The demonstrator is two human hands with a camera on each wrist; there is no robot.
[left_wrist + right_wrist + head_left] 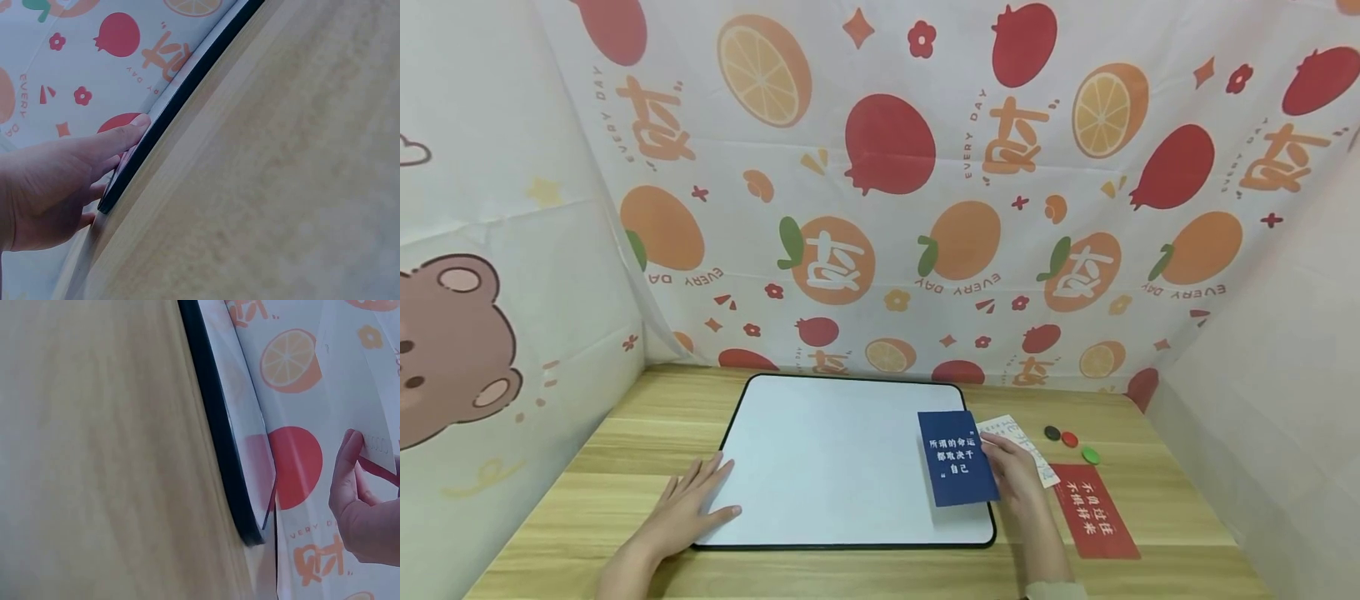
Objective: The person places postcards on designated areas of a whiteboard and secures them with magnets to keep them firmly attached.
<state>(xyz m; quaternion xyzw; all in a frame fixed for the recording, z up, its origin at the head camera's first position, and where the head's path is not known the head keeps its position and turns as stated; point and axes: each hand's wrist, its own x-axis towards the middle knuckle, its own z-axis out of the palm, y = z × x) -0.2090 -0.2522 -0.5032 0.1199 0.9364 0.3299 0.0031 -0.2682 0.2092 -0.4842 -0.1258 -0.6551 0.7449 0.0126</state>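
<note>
A whiteboard (820, 467) with a thin black frame lies flat on the wooden table. Over its right side, my right hand (1017, 471) pinches a dark blue card (955, 483) printed with white characters by its right edge. The right wrist view shows the card's pale back (375, 434) between the thumb and fingers of that hand (365, 506). At the board's left edge rests my left hand (681, 510), fingers spread and thumb on the white surface. In the left wrist view, the left hand (56, 187) lies across the board's black edge (156, 128).
Right of the board lie a white card (1041, 473) with blue writing, partly behind the right hand, and a red card (1093, 517). Beyond them sit black (1052, 433), red (1070, 439) and green (1091, 455) round pieces. A fruit-patterned cloth (880, 250) hangs behind the table.
</note>
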